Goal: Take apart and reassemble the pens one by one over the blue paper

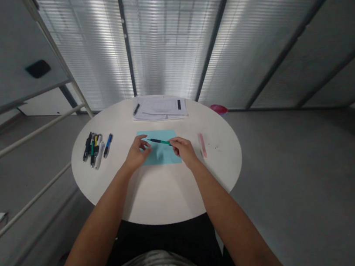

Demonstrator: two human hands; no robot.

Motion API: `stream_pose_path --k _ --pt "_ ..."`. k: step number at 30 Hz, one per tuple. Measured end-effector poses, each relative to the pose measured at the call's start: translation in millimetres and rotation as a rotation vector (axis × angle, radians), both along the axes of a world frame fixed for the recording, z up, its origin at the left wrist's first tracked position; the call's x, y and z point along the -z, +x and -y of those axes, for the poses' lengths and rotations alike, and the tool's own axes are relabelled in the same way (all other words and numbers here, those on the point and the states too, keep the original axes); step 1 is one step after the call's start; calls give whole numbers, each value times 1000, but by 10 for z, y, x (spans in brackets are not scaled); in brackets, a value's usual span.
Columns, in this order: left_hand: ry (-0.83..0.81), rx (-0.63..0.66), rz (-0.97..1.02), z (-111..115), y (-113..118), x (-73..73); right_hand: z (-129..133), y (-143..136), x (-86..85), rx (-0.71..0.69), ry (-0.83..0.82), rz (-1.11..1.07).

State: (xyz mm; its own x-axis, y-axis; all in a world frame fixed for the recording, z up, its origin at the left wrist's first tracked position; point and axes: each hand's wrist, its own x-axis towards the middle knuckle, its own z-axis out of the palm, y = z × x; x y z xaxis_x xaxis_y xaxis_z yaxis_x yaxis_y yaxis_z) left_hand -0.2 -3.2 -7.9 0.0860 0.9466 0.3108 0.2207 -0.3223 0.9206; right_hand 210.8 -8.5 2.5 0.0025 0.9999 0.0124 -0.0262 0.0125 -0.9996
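My right hand (184, 149) pinches a green pen (160, 142) with a black grip by its rear end. The pen lies nearly level above a light blue sheet (164, 157), its tip pointing left. Close to that tip is my left hand (137, 153), fingers bent and apart, holding nothing. Part of the blue sheet is hidden beneath both hands.
Several pens (92, 149) lie bunched at the table's left, with a blue pen (108, 145) beside them. Papers (160, 107) are stacked at the far edge. A pink strip-shaped object (202, 145) and dark specks lie on the right of the round white table (163, 196).
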Motion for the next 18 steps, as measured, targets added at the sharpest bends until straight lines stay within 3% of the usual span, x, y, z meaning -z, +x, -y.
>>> stream_pose_path --k 7,18 --pt "-137 71 268 49 64 -116 8 3 12 -35 -10 -12" --pt "-133 -36 248 6 62 -122 -25 31 61 -61 9 -133"
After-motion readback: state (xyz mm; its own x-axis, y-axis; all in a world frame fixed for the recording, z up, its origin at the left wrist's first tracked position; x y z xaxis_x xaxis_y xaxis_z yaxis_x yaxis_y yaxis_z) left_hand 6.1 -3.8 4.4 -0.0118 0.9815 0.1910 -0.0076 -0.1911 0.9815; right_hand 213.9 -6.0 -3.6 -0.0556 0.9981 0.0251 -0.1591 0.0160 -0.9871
